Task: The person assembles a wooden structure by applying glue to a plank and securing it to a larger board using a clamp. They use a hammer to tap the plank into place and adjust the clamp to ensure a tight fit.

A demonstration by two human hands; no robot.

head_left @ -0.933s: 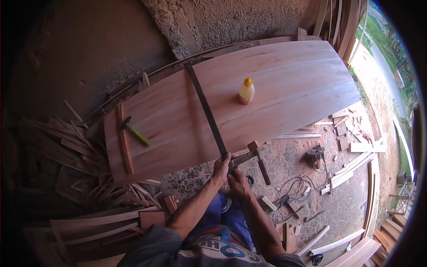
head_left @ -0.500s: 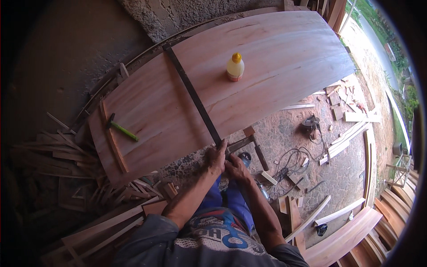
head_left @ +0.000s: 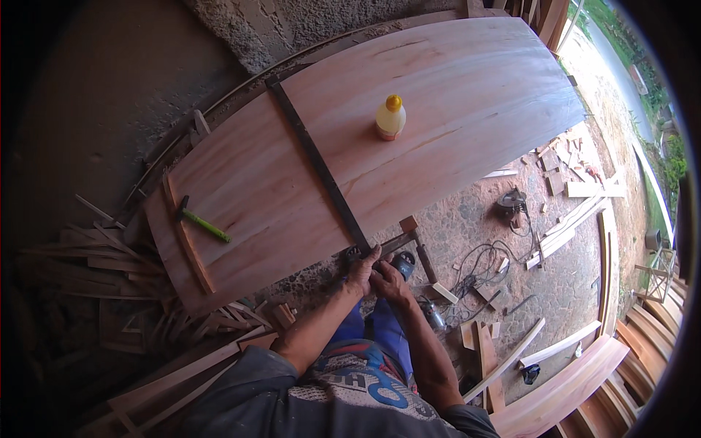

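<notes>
A long dark metal bar clamp (head_left: 318, 160) lies across a wide wooden panel (head_left: 241, 175), from its far edge to past its near edge. Both hands are closed at the bar's near end. My left hand (head_left: 361, 271) wraps it with the thumb along the bar. Close beside, my right hand (head_left: 391, 283) grips the same end, its fingers partly hidden. The clamp's side arm and handle stick out to the right of my hands. On the panel stand a glue bottle (head_left: 391, 119) with a yellow cap and, at left, a green-handled hammer (head_left: 207, 227) beside a thin wooden strip (head_left: 191, 248).
A circular saw (head_left: 512, 201) and its tangled cable lie on the stone floor to the right. Offcuts (head_left: 120, 255) are heaped at the left. Boards (head_left: 562, 387) lie at the lower right. A rough wall (head_left: 255, 33) rises behind the panel.
The whole view has shifted slightly, so the panel's left side sits lower. Both hands stay closed on the clamp's near end, with only a small shift toward me.
</notes>
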